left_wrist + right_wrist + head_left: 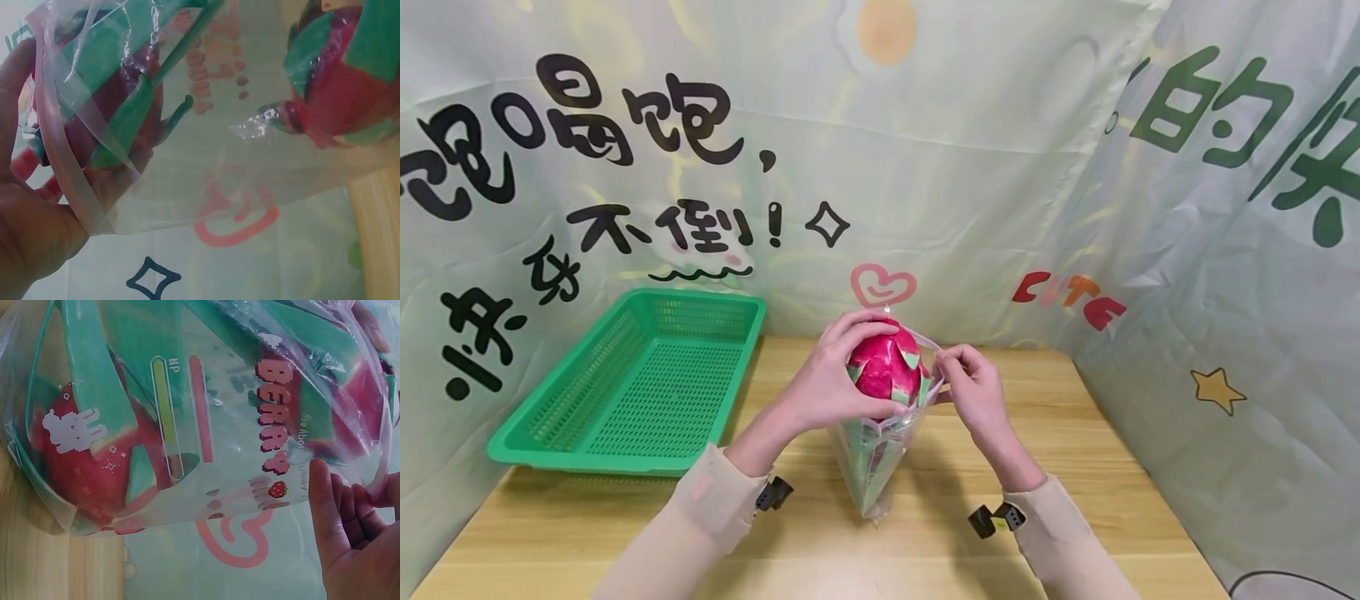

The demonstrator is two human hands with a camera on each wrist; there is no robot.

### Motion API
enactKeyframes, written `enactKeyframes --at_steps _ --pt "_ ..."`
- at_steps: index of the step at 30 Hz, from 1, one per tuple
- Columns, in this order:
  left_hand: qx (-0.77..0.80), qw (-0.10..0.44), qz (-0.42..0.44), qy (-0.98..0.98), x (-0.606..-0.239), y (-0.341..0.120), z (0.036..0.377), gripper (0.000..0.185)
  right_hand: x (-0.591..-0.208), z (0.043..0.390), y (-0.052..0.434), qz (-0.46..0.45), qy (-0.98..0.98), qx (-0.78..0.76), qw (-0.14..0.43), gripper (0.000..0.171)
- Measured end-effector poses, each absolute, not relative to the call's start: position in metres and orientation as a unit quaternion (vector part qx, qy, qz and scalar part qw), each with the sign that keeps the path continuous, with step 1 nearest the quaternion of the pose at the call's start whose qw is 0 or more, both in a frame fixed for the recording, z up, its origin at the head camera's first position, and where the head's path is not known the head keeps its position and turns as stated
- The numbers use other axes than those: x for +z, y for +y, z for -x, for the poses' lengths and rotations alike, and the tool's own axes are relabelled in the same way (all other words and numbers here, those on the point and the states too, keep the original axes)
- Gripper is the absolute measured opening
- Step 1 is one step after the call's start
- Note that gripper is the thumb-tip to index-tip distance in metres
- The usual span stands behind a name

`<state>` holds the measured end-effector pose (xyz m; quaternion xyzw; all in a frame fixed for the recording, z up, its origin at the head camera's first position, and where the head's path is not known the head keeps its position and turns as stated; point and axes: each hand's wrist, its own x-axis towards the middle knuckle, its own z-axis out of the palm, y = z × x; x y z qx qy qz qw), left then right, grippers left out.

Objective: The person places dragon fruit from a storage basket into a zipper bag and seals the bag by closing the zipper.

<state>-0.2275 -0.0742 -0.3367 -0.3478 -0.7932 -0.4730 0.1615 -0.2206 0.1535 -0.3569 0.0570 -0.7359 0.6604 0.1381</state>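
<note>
The bag carries pink pixel letters "BERRY" beside a small strawberry, with "HP" above 2 bars (1 green, 1 pink) to their left. Behind the bag, the backdrop reads "CUTE" in red and orange to the right; left of that stand black Chinese characters including "不倒!".
</note>
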Motion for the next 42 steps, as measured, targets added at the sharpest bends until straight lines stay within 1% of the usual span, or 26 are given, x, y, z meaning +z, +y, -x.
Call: enactKeyframes --at_steps 4,12,16,20,25,30,35,42 --pt "-0.456 0.154 0.346 -0.805 -0.338 -0.076 0.229 0.086 -0.357 0.219 0.153 -0.062 -0.732 0.663 0.146 0.019" --pt "-0.440 0.138 0.369 -0.807 -0.349 -0.082 0.232 0.087 -0.360 0.218 0.151 -0.072 -0.729 0.664 0.151 0.019" --pt "-0.424 0.138 0.376 -0.813 -0.352 -0.084 0.232 0.090 -0.362 0.217 0.152 -0.076 -0.723 0.669 0.154 0.020" --pt "-0.396 0.141 0.363 -0.831 -0.355 -0.084 0.232 0.091 -0.362 0.216 0.152 -0.082 -0.723 0.669 0.152 0.020" --pt "-0.388 0.144 0.337 -0.845 -0.358 -0.084 0.233 0.090 -0.362 0.214 0.153 -0.094 -0.728 0.665 0.136 0.019" --pt "-0.368 0.160 0.326 -0.856 -0.360 -0.085 0.234 0.092 -0.361 0.213 0.154 -0.107 -0.732 0.665 0.108 0.022" --pt "-0.367 0.154 0.348 -0.849 -0.360 -0.088 0.235 0.090 -0.360 0.213 0.151 -0.108 -0.725 0.671 0.112 0.021" --pt "-0.384 0.120 0.388 -0.829 -0.360 -0.091 0.238 0.090 -0.360 0.212 0.146 -0.113 -0.717 0.676 0.128 0.025"
